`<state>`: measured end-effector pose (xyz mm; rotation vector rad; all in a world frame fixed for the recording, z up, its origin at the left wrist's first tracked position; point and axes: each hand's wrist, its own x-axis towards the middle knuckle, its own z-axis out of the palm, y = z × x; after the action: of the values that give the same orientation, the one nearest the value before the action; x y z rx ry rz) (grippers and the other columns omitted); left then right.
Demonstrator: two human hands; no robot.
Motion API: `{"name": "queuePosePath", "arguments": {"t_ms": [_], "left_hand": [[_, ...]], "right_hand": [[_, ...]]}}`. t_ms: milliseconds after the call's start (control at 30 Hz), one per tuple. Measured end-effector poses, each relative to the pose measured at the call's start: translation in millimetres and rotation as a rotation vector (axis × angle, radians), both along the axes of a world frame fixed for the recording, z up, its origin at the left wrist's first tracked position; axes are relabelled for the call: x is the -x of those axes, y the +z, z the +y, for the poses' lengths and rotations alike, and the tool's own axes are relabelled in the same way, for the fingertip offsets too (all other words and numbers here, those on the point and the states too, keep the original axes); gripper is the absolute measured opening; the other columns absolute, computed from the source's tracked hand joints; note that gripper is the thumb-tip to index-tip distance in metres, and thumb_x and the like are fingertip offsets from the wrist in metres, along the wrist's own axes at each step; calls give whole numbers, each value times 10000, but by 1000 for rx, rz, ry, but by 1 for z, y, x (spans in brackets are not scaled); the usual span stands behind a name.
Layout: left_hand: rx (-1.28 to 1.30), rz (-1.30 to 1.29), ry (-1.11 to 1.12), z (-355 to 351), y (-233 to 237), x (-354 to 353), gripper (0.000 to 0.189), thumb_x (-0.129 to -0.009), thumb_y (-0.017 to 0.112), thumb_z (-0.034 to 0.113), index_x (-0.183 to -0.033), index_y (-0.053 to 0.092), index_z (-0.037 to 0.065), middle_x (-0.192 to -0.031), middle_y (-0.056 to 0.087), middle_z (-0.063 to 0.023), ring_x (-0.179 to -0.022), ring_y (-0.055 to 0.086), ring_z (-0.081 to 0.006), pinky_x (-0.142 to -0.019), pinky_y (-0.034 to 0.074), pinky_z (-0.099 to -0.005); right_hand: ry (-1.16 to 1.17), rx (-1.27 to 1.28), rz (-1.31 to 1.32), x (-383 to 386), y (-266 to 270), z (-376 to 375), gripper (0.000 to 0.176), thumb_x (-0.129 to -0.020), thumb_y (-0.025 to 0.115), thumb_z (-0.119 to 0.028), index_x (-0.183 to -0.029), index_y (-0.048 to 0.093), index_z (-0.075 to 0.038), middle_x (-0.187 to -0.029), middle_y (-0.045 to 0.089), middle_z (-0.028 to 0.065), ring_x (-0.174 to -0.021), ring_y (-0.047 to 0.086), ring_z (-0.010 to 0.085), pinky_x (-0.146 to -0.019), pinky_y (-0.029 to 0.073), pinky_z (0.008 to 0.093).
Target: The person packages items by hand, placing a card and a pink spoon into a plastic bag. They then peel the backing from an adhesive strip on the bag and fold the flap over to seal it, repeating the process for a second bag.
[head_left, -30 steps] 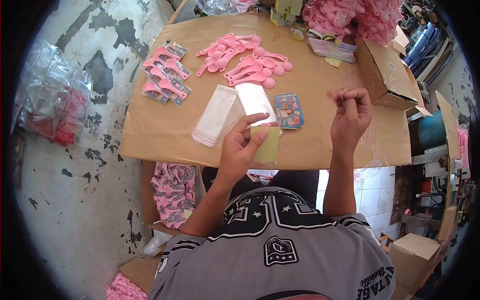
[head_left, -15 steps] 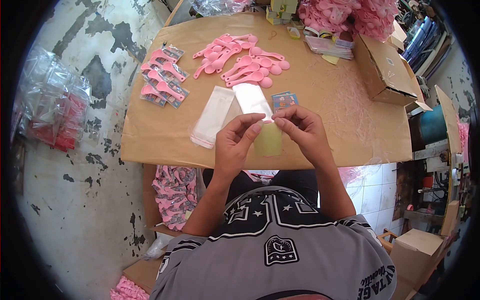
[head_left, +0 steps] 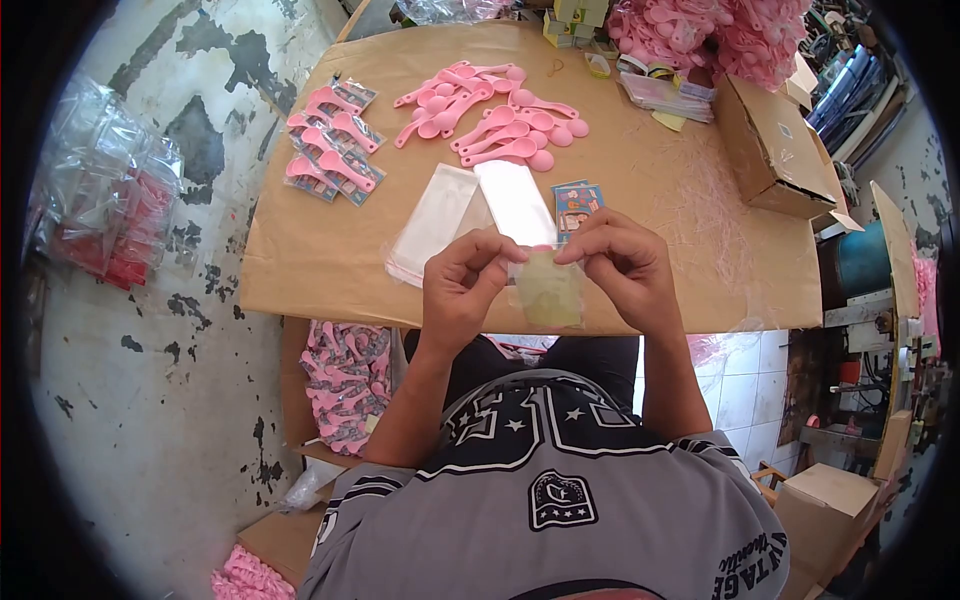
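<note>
A small clear plastic bag with a yellow-green card in it hangs between my hands at the table's near edge. My left hand pinches its upper left corner. Opposite, the thumb and fingers of my right hand are closed on the upper right corner. A bit of pink shows at the bag's top; what it belongs to is hidden. Just beyond lie a stack of clear bags, a shiny white stack and blue printed cards.
Loose pink spoons lie in a heap on the table. Pink spoons on packed cards are at its left. A cardboard box stands at the right, near bulk pink spoons. Below the table, a carton holds packed spoons.
My hands have spread a little apart and the bag hangs wider and slightly lower, its clear edges now showing around the card. The view has shifted slightly.
</note>
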<state>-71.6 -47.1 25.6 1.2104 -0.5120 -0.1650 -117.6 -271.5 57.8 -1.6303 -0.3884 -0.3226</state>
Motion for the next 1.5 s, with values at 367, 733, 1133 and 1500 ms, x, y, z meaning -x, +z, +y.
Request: {"name": "queuePosePath", "arguments": {"t_ms": [367,733,1133,1500], "left_hand": [[-36,39,33,-21,23,14,273,-975,749,104,-1205,686,-28,-1117,758,-138,-950,717,-137,-870,595,-294],[-437,-384,93,-7,21,-2,341,-964,726,55,-1304,709,28,-1163,774,-129,-1053,735,-182,-890,570,-320],[-536,-436,762,157,13,-119,390,-949,461,-110,-1274,645,4,-1390,645,-95,-1312,605,-213,-1086,448,-337],[-1126,-491,519,81,-20,-74,286,-921,783,221,-1089,693,8,-902,622,-108,-814,598,-255,-792,508,-391]], "right_hand": [[-60,-194,190,7,-9,-3,244,-927,751,15,-1144,643,-16,-1024,660,19,-830,571,25,-671,448,174],[-284,-241,79,9,-4,-24,222,-947,744,33,-1133,634,-17,-1014,653,10,-935,624,62,-798,524,215],[-576,21,162,27,-24,-62,175,-990,737,-125,-1115,670,-23,-947,635,-16,-853,565,51,-737,458,218],[-715,585,274,-20,-57,-21,451,-898,811,-399,-1020,647,3,-913,638,112,-814,612,252,-732,497,389]]}}
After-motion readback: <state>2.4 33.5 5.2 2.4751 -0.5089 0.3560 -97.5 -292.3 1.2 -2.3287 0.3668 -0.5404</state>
